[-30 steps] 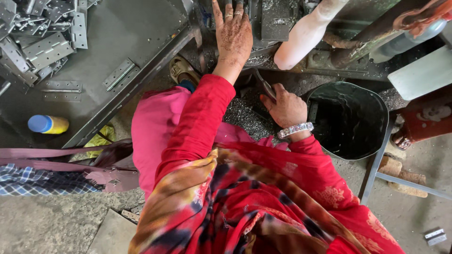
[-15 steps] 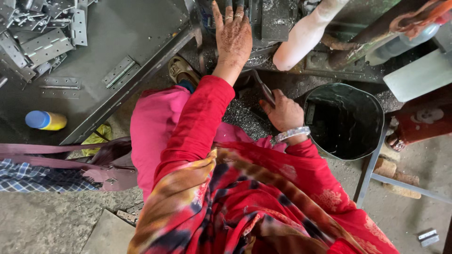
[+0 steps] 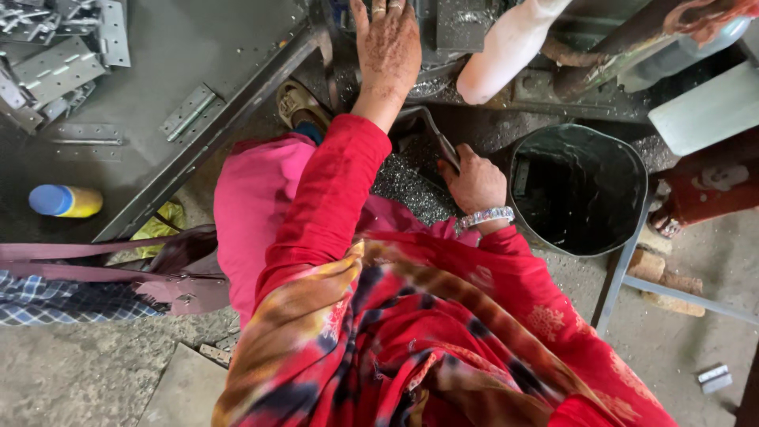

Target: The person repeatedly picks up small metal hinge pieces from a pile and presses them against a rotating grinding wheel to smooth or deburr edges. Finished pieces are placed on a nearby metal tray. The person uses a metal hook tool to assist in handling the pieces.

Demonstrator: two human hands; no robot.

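Steady Hands at the Machine

Left hand (image 3: 389,49) up at 12 o'clock, flat and spread wide, pressed on the machine (image 3: 458,24); nothing gripped, fingertips cut off by the top edge. Right hand (image 3: 477,183) near the middle, a bit toward 2 o'clock, curled tight round a bent metal lever (image 3: 431,134). Shiny chips (image 3: 407,186) heaped just below that lever, close by the knee.

Best done slowly. Keep the flat hand well away from any moving part (can't tell where the part sits under it, so take care). Keep a firm hold on the lever and move it smoothly, not with a jerk.

Black bucket (image 3: 581,190) at 3 o'clock, right beside the lever hand. Gray hinges (image 3: 188,111) on the table (image 3: 198,47) at 10 o'clock. Blue-capped bottle (image 3: 65,201) at 9 o'clock.
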